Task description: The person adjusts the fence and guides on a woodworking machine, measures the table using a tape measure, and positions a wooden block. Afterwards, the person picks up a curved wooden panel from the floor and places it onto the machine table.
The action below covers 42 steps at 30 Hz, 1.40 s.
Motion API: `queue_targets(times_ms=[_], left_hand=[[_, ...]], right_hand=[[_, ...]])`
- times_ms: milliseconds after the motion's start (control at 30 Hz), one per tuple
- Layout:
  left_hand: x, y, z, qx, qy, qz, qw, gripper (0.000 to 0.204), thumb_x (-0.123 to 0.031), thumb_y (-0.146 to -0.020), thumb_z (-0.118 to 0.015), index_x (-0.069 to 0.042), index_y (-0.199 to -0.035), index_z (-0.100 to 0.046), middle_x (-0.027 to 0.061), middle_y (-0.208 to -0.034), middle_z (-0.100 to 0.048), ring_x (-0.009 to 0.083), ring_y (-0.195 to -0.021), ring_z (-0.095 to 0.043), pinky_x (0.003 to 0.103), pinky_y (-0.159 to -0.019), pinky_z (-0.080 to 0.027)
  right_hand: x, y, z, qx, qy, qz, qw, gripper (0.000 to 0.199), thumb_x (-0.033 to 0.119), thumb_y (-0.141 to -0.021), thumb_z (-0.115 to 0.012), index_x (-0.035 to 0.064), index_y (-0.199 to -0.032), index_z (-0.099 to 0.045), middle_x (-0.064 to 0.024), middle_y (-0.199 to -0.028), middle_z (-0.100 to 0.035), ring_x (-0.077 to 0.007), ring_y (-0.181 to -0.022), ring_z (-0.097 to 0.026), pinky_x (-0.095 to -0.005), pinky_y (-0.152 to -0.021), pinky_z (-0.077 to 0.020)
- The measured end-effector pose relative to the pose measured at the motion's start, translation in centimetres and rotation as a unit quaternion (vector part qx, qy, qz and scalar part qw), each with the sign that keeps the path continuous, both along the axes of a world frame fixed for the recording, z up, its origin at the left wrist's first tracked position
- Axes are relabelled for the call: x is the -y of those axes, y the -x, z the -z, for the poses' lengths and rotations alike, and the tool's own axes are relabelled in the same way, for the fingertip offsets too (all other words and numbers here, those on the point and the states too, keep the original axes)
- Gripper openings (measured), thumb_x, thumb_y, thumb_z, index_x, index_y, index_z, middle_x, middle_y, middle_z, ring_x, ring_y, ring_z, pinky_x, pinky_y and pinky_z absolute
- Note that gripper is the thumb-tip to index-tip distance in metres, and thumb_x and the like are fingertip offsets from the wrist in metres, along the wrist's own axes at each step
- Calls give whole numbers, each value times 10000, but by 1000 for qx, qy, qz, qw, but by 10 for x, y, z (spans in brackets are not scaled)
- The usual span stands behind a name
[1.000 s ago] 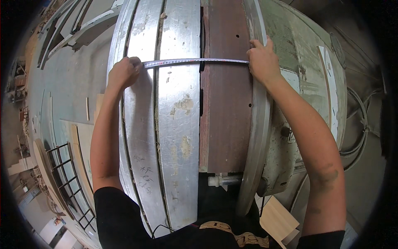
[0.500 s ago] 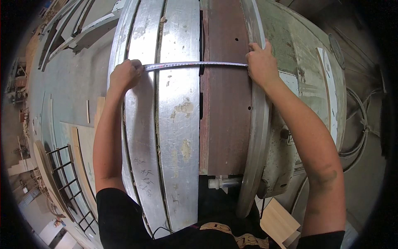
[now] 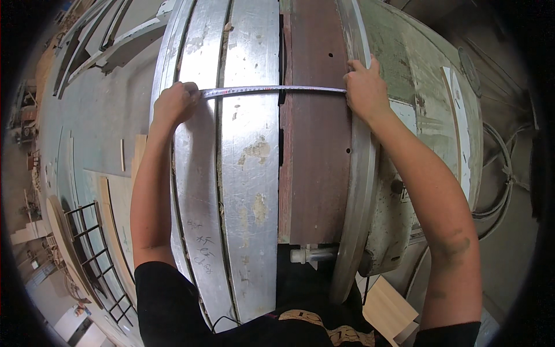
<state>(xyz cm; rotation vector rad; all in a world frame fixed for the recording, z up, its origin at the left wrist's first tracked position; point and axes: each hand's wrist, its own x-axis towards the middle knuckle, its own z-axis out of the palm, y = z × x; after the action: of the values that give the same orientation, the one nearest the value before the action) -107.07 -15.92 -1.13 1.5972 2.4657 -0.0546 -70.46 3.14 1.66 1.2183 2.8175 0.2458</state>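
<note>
Partly, the left hand [image 3: 173,103] hides the tape measure [image 3: 272,89].

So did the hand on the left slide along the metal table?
No. The left hand sits at the same outer edge of the metal table, holding the tape measure.

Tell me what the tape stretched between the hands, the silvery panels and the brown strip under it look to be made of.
Tape: thin, pale, glinting, likely steel blade, pulled between left hand and right hand.
Silvery panels: dull scratched sheet metal, possibly aluminium, with worn patches.
Brown strip: matte reddish-brown board with small holes, maybe laminate or coated wood; uncertain.
</note>
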Motion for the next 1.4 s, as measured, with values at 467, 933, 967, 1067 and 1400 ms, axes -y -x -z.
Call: queue_targets(times_ms=[467, 933, 967, 1067, 1400], left_hand=[[0, 0, 1, -4, 5, -10, 1000, 235, -344, -944, -599, -161, -1003, -735, 177, -950, -717, 417, -895, -694, 508, -784, -564], [-2, 3, 3, 1, 19, -3, 1000, 226, -327, -939, -597, -153, -983, -733, 179, -960, -717, 418, -902, -694, 511, -794, -560], [-3, 3, 2, 3, 20, -6, 1000, 227, -326, -940, -592, -153, -982, -733, 181, -957, -717, 419, -901, -694, 511, -794, -560], [-3, 3, 2, 5, 19, -8, 1000, 230, -325, -943, -586, -153, -981, -733, 183, -953, -717, 421, -900, -694, 512, -793, -561], [-2, 2, 3, -4, 18, -5, 1000, 237, -335, -947, -586, -153, -984, -733, 181, -966, -718, 418, -905, -694, 512, -793, -561]], right_hand=[[1, 1, -3, 3, 13, 9, 1000, 222, 75, -915, -599, 64, -1050, -775, -88, -1395, -561, -487, -1406, -363, -512, -963, -580], [0, 0, 2, -10, 9, 5, 1000, 212, 84, -911, -607, 80, -1031, -782, -80, -1374, -574, -486, -1403, -369, -519, -946, -586], [0, 0, 1, -5, 5, 3, 1000, 215, 77, -910, -603, 81, -1029, -783, -79, -1374, -574, -487, -1402, -370, -517, -947, -586], [1, 1, 0, -1, 10, 6, 1000, 219, 68, -910, -597, 80, -1027, -782, -78, -1376, -573, -489, -1401, -370, -513, -948, -587], [0, 1, 0, 8, 12, 12, 1000, 220, 67, -912, -596, 82, -1031, -781, -81, -1393, -565, -479, -1414, -356, -507, -948, -589]])
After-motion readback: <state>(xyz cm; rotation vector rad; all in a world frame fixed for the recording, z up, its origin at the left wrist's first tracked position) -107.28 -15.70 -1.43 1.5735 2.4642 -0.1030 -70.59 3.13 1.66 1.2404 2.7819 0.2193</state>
